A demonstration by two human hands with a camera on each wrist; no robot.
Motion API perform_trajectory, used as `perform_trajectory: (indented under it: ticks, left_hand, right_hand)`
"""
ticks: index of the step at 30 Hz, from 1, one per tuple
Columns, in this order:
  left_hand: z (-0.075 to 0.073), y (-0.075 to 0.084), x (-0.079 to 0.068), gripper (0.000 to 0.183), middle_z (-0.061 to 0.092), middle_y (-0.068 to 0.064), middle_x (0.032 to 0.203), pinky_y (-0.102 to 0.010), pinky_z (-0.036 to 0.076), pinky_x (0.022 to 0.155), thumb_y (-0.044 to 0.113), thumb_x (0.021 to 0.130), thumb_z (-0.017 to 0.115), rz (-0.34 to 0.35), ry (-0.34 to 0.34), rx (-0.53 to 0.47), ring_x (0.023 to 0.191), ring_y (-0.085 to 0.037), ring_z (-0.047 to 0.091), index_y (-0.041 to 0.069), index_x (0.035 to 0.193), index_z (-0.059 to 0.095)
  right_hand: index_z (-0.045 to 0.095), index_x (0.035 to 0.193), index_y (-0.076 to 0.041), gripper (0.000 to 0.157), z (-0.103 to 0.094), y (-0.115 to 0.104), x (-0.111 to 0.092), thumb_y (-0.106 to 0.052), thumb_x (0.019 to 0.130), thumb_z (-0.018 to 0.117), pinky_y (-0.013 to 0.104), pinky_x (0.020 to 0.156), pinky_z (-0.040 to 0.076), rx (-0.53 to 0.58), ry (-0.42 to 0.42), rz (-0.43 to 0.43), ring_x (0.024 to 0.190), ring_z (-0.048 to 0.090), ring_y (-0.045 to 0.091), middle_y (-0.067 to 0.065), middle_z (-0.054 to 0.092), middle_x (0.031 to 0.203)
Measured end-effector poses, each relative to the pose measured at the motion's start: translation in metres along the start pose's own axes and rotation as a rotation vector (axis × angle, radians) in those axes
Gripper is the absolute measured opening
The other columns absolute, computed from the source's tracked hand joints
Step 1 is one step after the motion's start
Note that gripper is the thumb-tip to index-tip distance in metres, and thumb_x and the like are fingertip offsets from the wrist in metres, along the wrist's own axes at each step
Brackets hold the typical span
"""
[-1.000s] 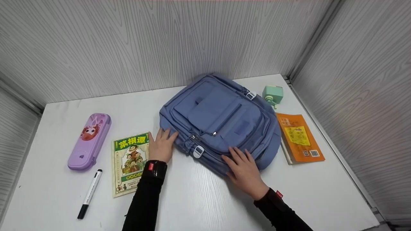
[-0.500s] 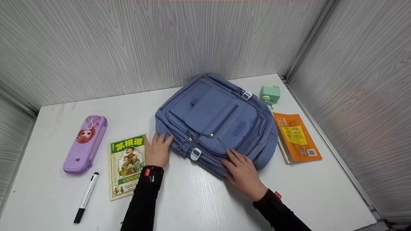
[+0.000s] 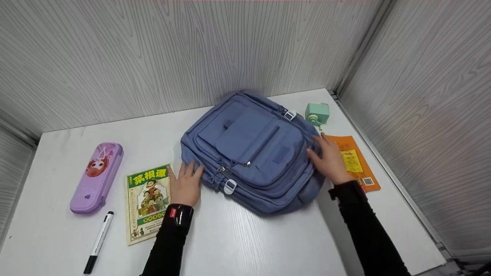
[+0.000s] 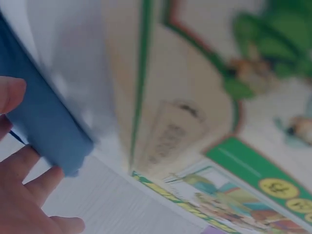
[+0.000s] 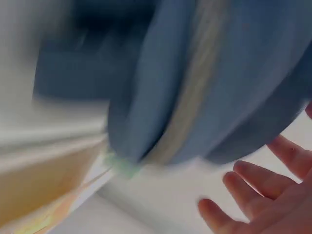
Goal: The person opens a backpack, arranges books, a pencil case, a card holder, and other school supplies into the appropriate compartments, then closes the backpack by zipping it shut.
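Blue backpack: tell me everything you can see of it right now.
The blue backpack looks like soft, creased fabric. It lies front panel up on the white table, turned askew. A slanting front zip with its pull at the near end, a small darker patch and two white buckles on opposite sides show. The left hand touches its left edge; the right hand is at its right edge, contact unclear.

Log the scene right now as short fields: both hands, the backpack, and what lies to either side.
left hand: fingertips at the backpack's left edge
right hand: at the backpack's right side, contact unclear
backpack: lying on the table, pockets up
to its left: purple pencil case, marker, green-and-cream book
to its right: green pencil sharpener, orange book partly hidden by the right hand
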State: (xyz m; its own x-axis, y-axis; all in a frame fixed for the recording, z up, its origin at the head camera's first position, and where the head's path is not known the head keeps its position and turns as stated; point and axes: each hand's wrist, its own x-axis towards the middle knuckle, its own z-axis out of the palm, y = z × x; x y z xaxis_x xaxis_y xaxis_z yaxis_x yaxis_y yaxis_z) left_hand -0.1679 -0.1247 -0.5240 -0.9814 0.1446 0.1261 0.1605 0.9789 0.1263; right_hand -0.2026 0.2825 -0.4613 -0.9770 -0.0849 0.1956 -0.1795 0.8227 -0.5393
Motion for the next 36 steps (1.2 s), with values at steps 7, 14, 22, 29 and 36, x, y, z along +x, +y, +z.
perform_trajectory:
  ticks: [7, 14, 22, 29, 36]
  left_hand:
    - [-0.008, 0.045, -0.021, 0.05, 0.051, -0.02, 0.148, -0.069, 0.031, 0.113, 0.018, 0.09, 0.068, 0.073, 0.042, -0.087, 0.134, -0.044, 0.05, 0.013, 0.139, 0.056]
    - [-0.007, 0.114, -0.062, 0.055, 0.052, -0.015, 0.148, -0.053, 0.05, 0.102, 0.023, 0.088, 0.072, 0.331, 0.074, -0.257, 0.12, -0.035, 0.06, 0.023, 0.14, 0.056]
    - [0.005, 0.133, -0.079, 0.053, 0.054, -0.017, 0.144, -0.042, 0.055, 0.095, 0.019, 0.087, 0.074, 0.399, 0.014, -0.347, 0.115, -0.03, 0.062, 0.023, 0.137, 0.058]
    - [0.001, 0.112, -0.083, 0.05, 0.051, -0.018, 0.144, -0.045, 0.054, 0.096, 0.032, 0.082, 0.079, 0.339, -0.066, -0.402, 0.125, -0.035, 0.056, 0.018, 0.125, 0.058]
    - [-0.007, 0.074, -0.08, 0.051, 0.055, -0.023, 0.139, -0.049, 0.053, 0.098, 0.036, 0.075, 0.083, 0.246, -0.03, -0.391, 0.123, -0.039, 0.056, 0.01, 0.112, 0.06]
  right_hand:
    - [0.037, 0.149, 0.004, 0.056, -0.02, 0.038, 0.036, -0.023, 0.103, 0.052, 0.061, 0.118, 0.029, 0.183, -0.186, 0.177, 0.143, 0.033, 0.051, 0.032, 0.033, 0.155]
    - [0.03, 0.152, 0.004, 0.055, -0.016, 0.045, 0.034, -0.017, 0.104, 0.048, 0.059, 0.115, 0.035, 0.314, -0.249, 0.202, 0.141, 0.036, 0.052, 0.033, 0.031, 0.155]
    - [0.036, 0.148, 0.006, 0.053, -0.005, 0.04, 0.015, -0.01, 0.099, 0.05, 0.058, 0.106, 0.043, 0.265, -0.193, 0.187, 0.129, 0.05, 0.052, 0.035, 0.041, 0.148]
    - [0.038, 0.148, 0.004, 0.059, 0.004, 0.027, -0.012, -0.007, 0.092, 0.054, 0.054, 0.093, 0.05, 0.197, -0.14, 0.139, 0.114, 0.059, 0.045, 0.033, 0.05, 0.14]
    - [0.06, 0.13, 0.002, 0.043, 0.02, -0.007, -0.047, -0.02, 0.092, 0.063, 0.043, 0.077, 0.052, 0.006, -0.121, 0.085, 0.089, 0.063, 0.029, 0.023, 0.064, 0.113]
